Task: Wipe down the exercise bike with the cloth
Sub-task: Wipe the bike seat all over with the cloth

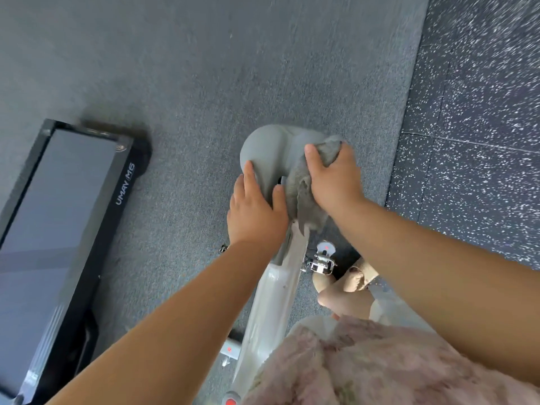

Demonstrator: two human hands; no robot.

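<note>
Right hand [333, 176] on one cloth [304, 182]

Both bare arms stretched forward and down. Left hand [254, 211] flat, palm down, fingers together, thumb spread. Right hand [334, 176] just beside it, fingers curled closed in a grip, thumb extended forward.

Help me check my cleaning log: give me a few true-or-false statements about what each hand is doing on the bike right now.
1. The right hand presses a crumpled grey cloth on the grey padded bike saddle. True.
2. The left hand holds a spray bottle. False: it rests bare on the saddle's side.
3. A black treadmill lies left of the bike. True.
4. The cloth lies on the floor. False: it is in the right hand's grip.
</note>
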